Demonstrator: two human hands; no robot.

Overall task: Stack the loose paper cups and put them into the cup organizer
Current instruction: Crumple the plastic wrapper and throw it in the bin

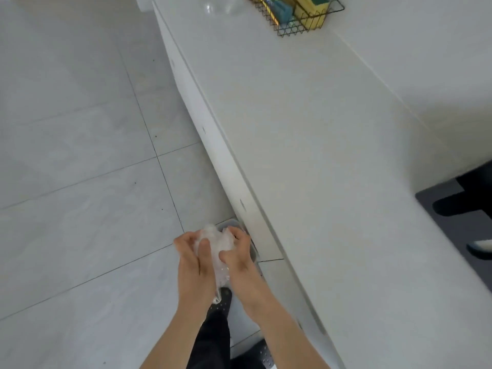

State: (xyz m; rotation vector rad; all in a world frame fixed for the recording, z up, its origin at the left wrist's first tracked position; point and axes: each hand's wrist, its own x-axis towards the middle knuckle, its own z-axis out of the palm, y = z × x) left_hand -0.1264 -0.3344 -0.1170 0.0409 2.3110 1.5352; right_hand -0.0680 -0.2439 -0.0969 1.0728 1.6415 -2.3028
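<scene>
The pale tiled floor [80, 155] fills the left half of the frame, crossed by thin dark grout lines. A long white bench [306, 155] runs diagonally from the upper middle to the lower right, its top bare through the middle. At the right edge lies a dark mat [458, 222], partly cut off. At the top of the frame a black wire basket [298, 14] sits on the bench, holding yellow and green packets, with something clear and glossy just to its left. Low in the middle, both bare forearms reach down over the floor beside the bench edge. The left hand [190, 258] and right hand [238, 253] are closed together around a crumpled clear plastic wrap [215, 251], above a grey bin [247, 246] that shows behind the fingers. No paper cups or cup organizer can be made out.
</scene>
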